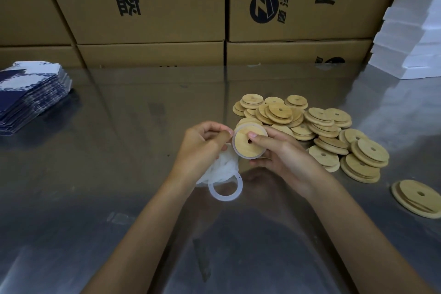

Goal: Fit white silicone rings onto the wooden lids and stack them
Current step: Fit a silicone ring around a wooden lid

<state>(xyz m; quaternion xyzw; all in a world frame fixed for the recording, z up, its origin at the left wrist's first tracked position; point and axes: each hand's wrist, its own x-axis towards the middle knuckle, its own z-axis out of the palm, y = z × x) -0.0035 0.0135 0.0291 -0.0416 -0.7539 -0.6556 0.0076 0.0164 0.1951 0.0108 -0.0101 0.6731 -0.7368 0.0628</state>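
Wooden lid (pixel 248 144) held tilted above the tabletop (pixel 119 150), just in front of the loose lid pile (pixel 310 126), flat face toward the camera, small hole near the middle. Right hand (pixel 279 150) curled round the lid from the pile side, thumb laid across the face beside the hole, fingers under the lower edge. White silicone ring (pixel 235 148) showing as a pale band along the lid's edge on the side away from the pile. Left hand (pixel 200 148) closed in a pinching grip at that same edge; whether on ring or lid, cannot tell. Heap of loose white rings (pixel 220 169) on the tabletop below the left hand, one ring (pixel 225 188) lying flat at its near edge. Single lid (pixel 417 198) lying apart, nearer the camera than the pile. Stack of blue-and-white printed sheets (pixel 31 95) well away on the left-hand side. Cardboard cartons (pixel 152 7) standing behind the pile, white boxes (pixel 410 31) stacked beside them.
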